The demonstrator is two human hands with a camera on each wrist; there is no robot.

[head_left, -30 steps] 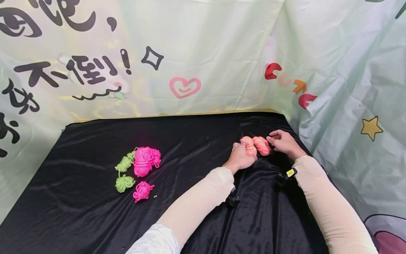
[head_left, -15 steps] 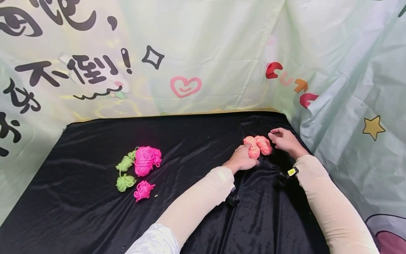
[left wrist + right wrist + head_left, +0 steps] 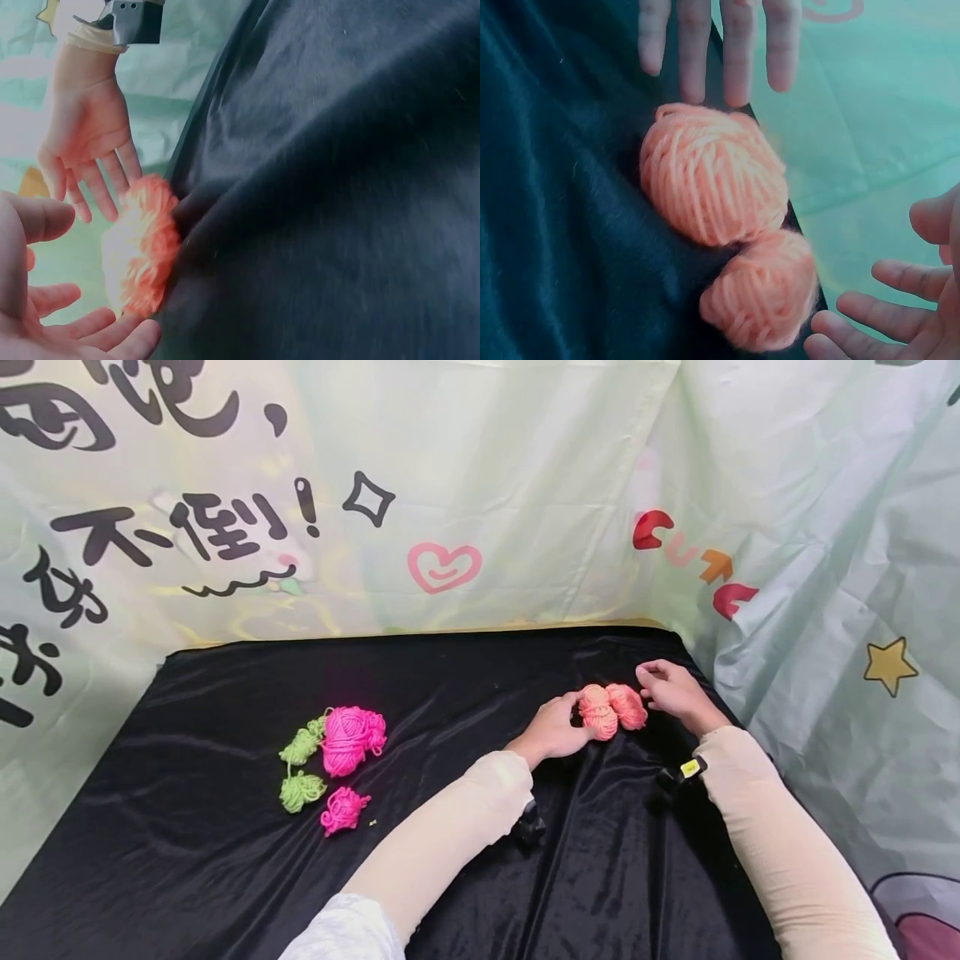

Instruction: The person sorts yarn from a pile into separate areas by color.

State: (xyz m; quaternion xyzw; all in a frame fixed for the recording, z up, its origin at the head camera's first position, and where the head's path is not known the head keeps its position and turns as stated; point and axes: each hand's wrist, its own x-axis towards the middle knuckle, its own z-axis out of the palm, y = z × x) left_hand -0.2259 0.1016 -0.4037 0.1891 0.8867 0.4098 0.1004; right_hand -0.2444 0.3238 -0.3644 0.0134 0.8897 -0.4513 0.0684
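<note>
Three peach-orange yarn balls lie touching in a cluster on the black cloth, at the back right in the head view. My left hand is at their left side, fingers spread, fingertips right at the yarn. On the other side my right hand hovers beside the cluster with loosely bent fingers and holds nothing. In the left wrist view, relaxed left fingers sit by the bottom of the orange yarn. The right wrist view has a larger yarn ball against a smaller one.
On the left of the black cloth lie a large magenta yarn ball, a smaller magenta one and two green yarn bundles, one of them a green bundle joined by a strand. Printed fabric walls rise behind and at the right.
The left hand has loosened from the orange yarn and drawn back slightly left. The yarn cluster sits a little farther right in view. The right hand has barely moved.
</note>
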